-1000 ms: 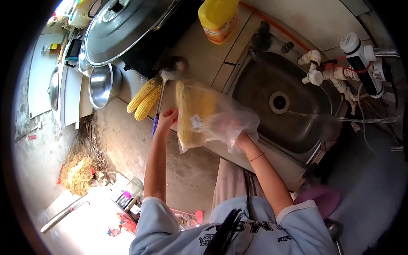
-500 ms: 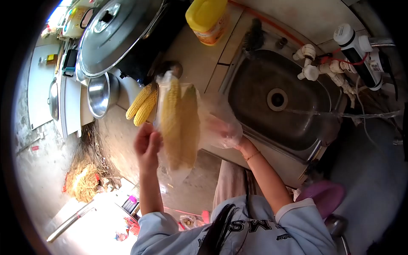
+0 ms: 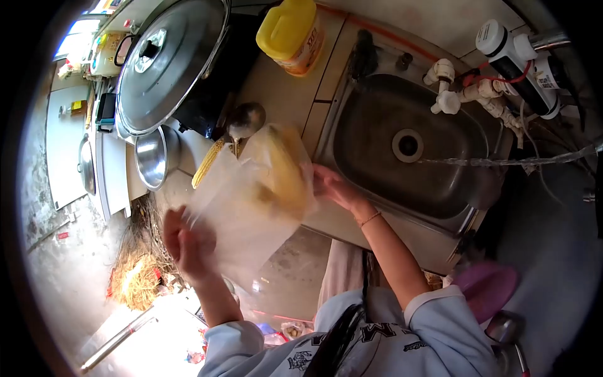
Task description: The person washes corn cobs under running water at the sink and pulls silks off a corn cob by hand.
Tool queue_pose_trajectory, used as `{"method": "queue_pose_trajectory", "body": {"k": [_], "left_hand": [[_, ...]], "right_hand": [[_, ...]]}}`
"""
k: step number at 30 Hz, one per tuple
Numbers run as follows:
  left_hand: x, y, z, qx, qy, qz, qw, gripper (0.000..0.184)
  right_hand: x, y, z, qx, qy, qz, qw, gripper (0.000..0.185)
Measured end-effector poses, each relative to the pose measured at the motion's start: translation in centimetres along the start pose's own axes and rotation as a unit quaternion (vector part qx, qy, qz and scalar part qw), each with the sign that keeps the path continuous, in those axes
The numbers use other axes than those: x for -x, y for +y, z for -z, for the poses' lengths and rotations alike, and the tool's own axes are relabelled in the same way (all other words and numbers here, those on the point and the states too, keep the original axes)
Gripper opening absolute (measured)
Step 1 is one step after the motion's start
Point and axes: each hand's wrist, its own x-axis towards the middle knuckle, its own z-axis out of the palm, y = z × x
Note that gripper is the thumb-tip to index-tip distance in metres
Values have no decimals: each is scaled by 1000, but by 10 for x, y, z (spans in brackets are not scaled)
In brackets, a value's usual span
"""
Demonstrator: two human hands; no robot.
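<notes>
A thin, clear plastic bag [image 3: 232, 213] with corn cobs [image 3: 286, 173] inside is held in front of me, over the counter's edge. At its left side, my left hand [image 3: 188, 245] is closed, fingers curled on the stretched-out plastic and somewhat blurred. My right hand [image 3: 336, 188] grips the bag's right side, next to the corn; its fingertips are partly hidden by the plastic. Behind the bag a bare yellow corn cob [image 3: 209, 162] lies on the counter, partly covered from view. A metal ladle [image 3: 246, 119] rests just beyond it.
To the right is a steel sink [image 3: 352, 151], with a stream of water running toward its drain. A large lidded pot [image 3: 173, 69] stands at the back left, beside a steel bowl [image 3: 152, 157]. A yellow container [image 3: 292, 38] stands behind. A pink basin [image 3: 483, 289] is lower right.
My left hand has moved left and down, pulling the plastic out wide. The right hand, earlier behind or within the plastic, now shows at the bag's right side. The corn in the bag has tilted.
</notes>
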Motion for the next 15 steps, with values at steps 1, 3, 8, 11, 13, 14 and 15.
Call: {"method": "queue_pose_trajectory", "body": {"k": [1,3,8,11,13,14,15], "left_hand": [[-1,9,2,-83,-3,-76,994,33],[-10,20,-8,-9,88,-36,995,27],[-34,50,32,517,-55,6,854,16],[-30,74,26,298,29,-97,949,15],[-28,84,28,242,23,-133,961,15],[-28,88,30,208,28,-150,966,16],[-28,89,33,163,41,-167,971,17]], "right_hand": [[-2,0,1,53,23,11,998,67],[-4,3,2,105,44,17,993,65],[-12,22,-10,370,255,119,885,49],[-15,33,-9,344,328,106,873,49],[-13,19,-23,385,338,111,852,48],[-11,12,-29,427,349,112,827,47],[-11,9,-31,425,349,111,827,47]]}}
